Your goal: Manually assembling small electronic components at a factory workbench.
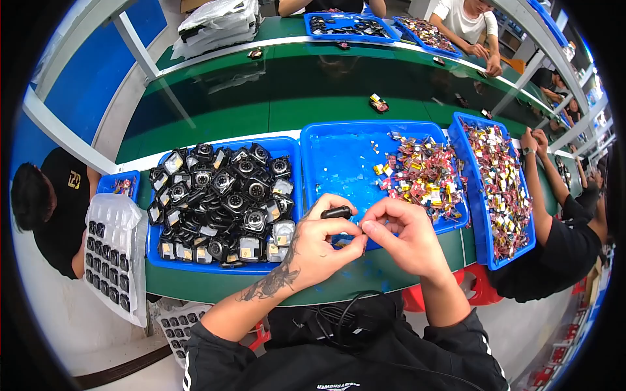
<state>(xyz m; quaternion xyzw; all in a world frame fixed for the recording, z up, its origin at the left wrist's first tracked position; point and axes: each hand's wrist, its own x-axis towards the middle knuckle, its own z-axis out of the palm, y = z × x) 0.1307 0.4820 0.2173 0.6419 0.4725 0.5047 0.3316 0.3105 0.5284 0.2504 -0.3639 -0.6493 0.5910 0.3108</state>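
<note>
Black rounded piece (pixel 336 212), one — gripped in the curled left hand (pixel 319 238), by the near edge of the middle blue tray (pixel 336 156).
Right hand (pixel 409 240) — thumb and forefinger pinched closed beside the left fingertips; anything between them hidden.
Small red-and-yellow parts (pixel 424 176), heaped in that tray's right half.
Black watch-like cases (pixel 235 186), piled in the left tray (pixel 297 166).

black rod (pixel 337 212): partly hidden by left fingers (pixel 331 227) | far black-shirted co-worker (pixel 331 6): head cut off
</note>
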